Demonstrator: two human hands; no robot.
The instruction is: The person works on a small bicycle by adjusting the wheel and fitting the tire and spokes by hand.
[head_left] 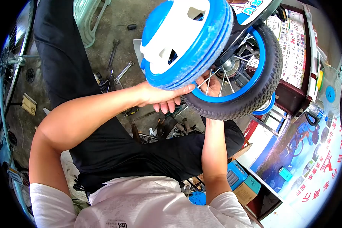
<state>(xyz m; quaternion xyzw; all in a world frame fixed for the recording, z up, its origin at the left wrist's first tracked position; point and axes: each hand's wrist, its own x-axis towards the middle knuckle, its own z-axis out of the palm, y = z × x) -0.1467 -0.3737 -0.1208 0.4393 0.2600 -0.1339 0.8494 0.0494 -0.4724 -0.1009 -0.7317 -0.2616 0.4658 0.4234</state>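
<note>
A child's bicycle wheel with a black knobbly tyre (pixel 271 64), blue rim and metal spokes fills the upper middle. In front of it, nearer to me, is a blue-and-white plastic training wheel (pixel 211 53). My left hand (pixel 161 98) is under this training wheel, its thumb along the lower edge near the tyre and its fingers curled below. My right hand (pixel 212 84) reaches up behind the tyre, with bent fingers visible through the spokes near the training wheel's inner side. What its fingertips hold is hidden. Part of another blue wheel (pixel 269 105) shows beyond the tyre.
Wrenches (pixel 124 72) and several other tools lie on the concrete floor. A pale green plastic stool (pixel 85 22) stands at upper left. At right are a poster-covered cabinet (pixel 292 49), a fan (pixel 329 93) and a printed banner (pixel 311 155). Another bicycle (pixel 17 60) stands at far left.
</note>
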